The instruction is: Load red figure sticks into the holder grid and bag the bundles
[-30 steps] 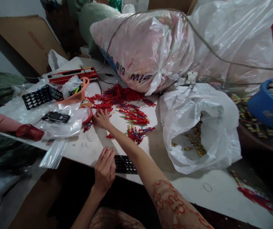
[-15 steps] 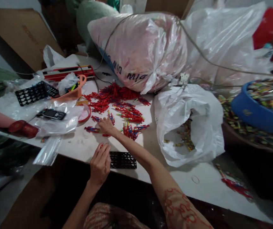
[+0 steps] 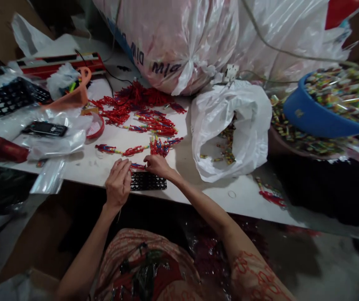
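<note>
Near the table's front edge lies a black perforated tray point(image 3: 149, 181). My left hand point(image 3: 118, 184) is at its left end, fingers bent together around one end of a red and blue corded piece point(image 3: 138, 166). The other end of that piece is pinched by my right hand point(image 3: 158, 165), just above the tray. Beyond my hands, more corded pieces point(image 3: 159, 124) lie in rows, and a red heap point(image 3: 138, 96) is behind them. Two pieces, one of them red and blue point(image 3: 107, 149), lie end to end behind my left hand.
A white plastic bag point(image 3: 198, 138) with small colourful items stands right of the pieces. Further right is a blue basin point(image 3: 311, 113) full of wrapped items. At left are a phone point(image 3: 49, 128), an orange basket point(image 3: 72, 97) and a red tape roll point(image 3: 98, 133). Large sacks point(image 3: 173, 37) stand behind.
My right hand has come back from the corded pieces to beside my left hand, with a red and blue piece now between them. The camera view has tilted down and shifted right.
</note>
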A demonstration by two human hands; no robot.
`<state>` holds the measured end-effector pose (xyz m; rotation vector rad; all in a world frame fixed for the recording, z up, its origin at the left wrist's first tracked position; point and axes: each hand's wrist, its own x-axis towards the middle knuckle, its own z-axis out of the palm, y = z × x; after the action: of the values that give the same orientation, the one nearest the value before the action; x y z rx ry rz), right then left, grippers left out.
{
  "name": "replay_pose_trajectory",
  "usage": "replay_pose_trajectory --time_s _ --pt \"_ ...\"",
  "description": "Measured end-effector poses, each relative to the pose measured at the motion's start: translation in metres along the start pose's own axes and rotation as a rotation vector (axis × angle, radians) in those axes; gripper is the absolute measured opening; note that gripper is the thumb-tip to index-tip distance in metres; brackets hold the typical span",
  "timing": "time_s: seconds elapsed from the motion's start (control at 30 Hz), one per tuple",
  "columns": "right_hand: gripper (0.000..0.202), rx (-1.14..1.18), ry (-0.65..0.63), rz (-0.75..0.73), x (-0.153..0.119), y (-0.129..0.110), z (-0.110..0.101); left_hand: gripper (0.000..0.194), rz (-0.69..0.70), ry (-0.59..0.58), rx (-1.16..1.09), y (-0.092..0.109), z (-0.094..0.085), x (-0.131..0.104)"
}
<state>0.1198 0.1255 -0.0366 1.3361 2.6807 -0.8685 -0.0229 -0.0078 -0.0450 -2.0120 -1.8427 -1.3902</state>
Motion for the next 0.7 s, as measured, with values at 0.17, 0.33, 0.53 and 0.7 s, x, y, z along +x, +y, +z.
replay_pose_trajectory --time_s 0.17,0.33,0.53,0.7 --pt "0.029 -0.206 -0.023 0.131 -0.031 -0.005 0.012 0.037 -0.058 -0.061 -0.051 0.001 -0.006 0.002" --pt "0.037 0.385 0.055 0.162 -0.04 0.005 0.027 0.037 -0.087 -0.073 -0.103 0.002 -0.008 0.003" --pt "0.014 1.072 0.009 0.199 -0.053 0.0 0.063 0.037 -0.121 -0.09 -0.083 0.005 -0.008 0.005" --pt "0.017 0.863 0.138 0.208 -0.053 -0.018 0.079 0.038 -0.138 -0.083 -0.073 0.007 -0.008 0.006"
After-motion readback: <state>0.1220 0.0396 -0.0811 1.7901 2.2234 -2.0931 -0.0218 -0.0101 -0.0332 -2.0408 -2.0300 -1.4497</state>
